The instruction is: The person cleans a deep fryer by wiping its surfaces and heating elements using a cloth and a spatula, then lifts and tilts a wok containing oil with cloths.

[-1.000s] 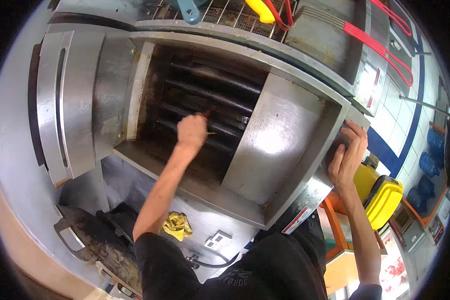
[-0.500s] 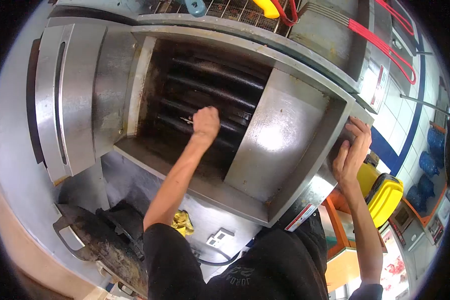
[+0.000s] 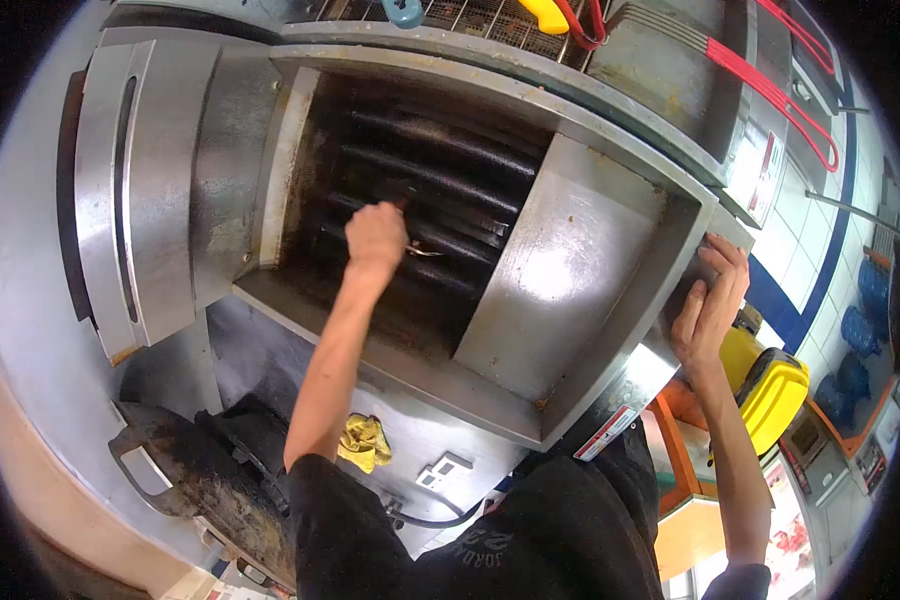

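So the left hand (image 3: 376, 238) is balled up over the dark tubes (image 3: 445, 180) in the metal tank (image 3: 625, 345), gripping some thin shiny thing (image 3: 427, 251) that pokes out rightward, mostly hidden. Shiny plate (image 3: 560, 240) next, then the right hand (image 3: 708, 305), fingers loosely spread on the tank's right edge.

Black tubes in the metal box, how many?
4, stacked down the picture: top tube, second tube, third tube, bottom tube. The left hand partly covers some; others may be hidden.
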Tool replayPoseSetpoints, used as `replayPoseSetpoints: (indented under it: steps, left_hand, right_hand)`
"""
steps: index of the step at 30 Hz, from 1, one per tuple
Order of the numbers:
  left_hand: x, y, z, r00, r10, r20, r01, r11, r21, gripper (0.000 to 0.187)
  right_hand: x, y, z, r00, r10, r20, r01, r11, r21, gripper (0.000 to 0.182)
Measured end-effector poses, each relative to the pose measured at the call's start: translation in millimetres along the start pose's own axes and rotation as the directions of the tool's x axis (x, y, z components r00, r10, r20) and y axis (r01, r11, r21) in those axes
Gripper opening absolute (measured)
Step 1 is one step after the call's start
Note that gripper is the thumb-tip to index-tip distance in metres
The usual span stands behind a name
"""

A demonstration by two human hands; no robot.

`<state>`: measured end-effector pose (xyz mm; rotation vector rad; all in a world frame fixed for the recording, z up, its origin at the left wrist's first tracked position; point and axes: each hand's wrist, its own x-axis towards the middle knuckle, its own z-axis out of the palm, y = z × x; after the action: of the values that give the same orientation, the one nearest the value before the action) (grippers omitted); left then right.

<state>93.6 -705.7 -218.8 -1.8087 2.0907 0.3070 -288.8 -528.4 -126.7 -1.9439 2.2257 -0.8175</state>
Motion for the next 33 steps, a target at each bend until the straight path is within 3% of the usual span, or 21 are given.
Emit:
replayPoseSetpoints:
  steps: [1,4,7,9,13,17,19,21,22,26,28,29,31,33]
  left_hand:
    - [12,-16,10,0.998,0.007,-0.066,-0.004,0.999,0.038,0.030]
    - [33,-33,37,0.998,0.016,-0.064,-0.009,0.993,0.114,0.027]
    - [29,-1,55,0.997,0.066,-0.050,-0.055,0.979,0.195,0.019]
    - [9,29,52,0.983,0.185,0.005,-0.182,0.959,0.216,0.020]
    - [-19,57,50,0.963,0.235,0.134,-0.231,0.972,-0.043,0.021]
    - [-39,60,33,0.950,0.285,0.126,-0.255,0.944,-0.209,0.024]
    - [-47,55,14,0.961,0.234,0.148,-0.195,0.951,-0.238,0.026]
    - [-74,48,-34,0.978,0.195,0.067,-0.164,0.932,-0.323,0.027]
    - [-87,40,-47,0.987,0.119,0.104,-0.080,0.943,-0.322,0.026]
    - [-177,18,-128,0.999,0.049,-0.003,-0.044,0.866,-0.498,0.022]
    - [-223,15,-156,0.997,-0.072,0.026,0.076,0.865,-0.496,0.021]
    - [-240,18,-159,0.998,-0.068,0.013,0.066,0.866,-0.495,0.021]
    - [-269,29,-165,0.961,-0.275,0.027,0.241,0.786,-0.569,0.022]
    - [-277,29,-124,0.954,-0.301,0.008,0.247,0.769,-0.590,0.024]
  right_hand:
    - [0,0,0,1.000,-0.003,0.001,0.003,1.000,-0.005,0.031]
    - [0,-1,0,1.000,-0.011,0.000,0.011,1.000,-0.009,0.031]
    - [1,-1,-1,1.000,-0.015,0.003,0.015,1.000,-0.010,0.033]
    - [0,-1,-1,1.000,-0.012,0.006,0.012,1.000,-0.006,0.034]
    - [0,-2,-1,1.000,0.007,-0.002,-0.007,1.000,0.008,0.036]
    - [0,-3,-2,1.000,-0.012,-0.011,0.012,1.000,0.002,0.037]
    - [1,-5,-5,1.000,-0.005,-0.014,0.005,1.000,0.014,0.038]
    - [1,-5,-5,1.000,0.009,-0.024,-0.008,1.000,0.017,0.037]
    - [0,-5,-5,1.000,0.010,-0.026,-0.010,1.000,0.019,0.038]
    - [-1,-4,-8,1.000,0.010,-0.028,-0.009,0.999,0.034,0.037]
    - [-1,-5,-9,0.999,0.014,-0.048,-0.012,0.999,0.045,0.036]
    - [-1,-5,-10,0.998,0.012,-0.057,-0.009,0.999,0.054,0.035]
    - [-3,-5,-10,0.997,-0.005,-0.081,0.009,0.998,0.055,0.034]
    - [-4,-5,-13,0.995,-0.013,-0.097,0.020,0.998,0.066,0.033]
